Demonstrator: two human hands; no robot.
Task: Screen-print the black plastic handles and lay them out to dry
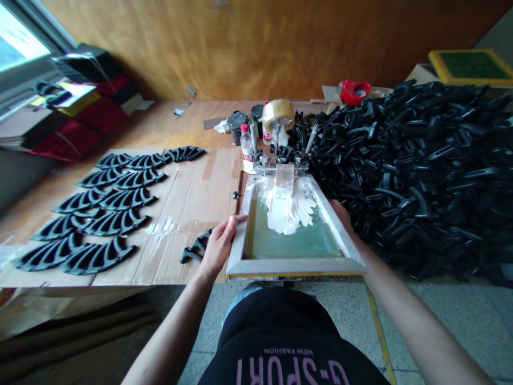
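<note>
A screen printing frame (294, 266) with a pale metal rim lies in front of me, hinged at its far end. White ink (286, 214) is spread over the far half of its green mesh, and a squeegee (284, 179) rests there. My left hand (219, 245) is closed at the frame's left rim, with a finger or thumb along the edge. Just left of that hand is a curved black plastic part (195, 249), partly hidden by it. My right hand (341, 215) is beside the right rim; its fingers are hidden behind the frame.
Rows of curved, ribbed black parts (106, 256) lie on the cardboard sheet (192, 198) at left. A big heap of black plastic parts (401, 176) fills the right side. Behind the frame stand a bottle (246, 141), a tape roll (278, 112) and dark cups (237, 122).
</note>
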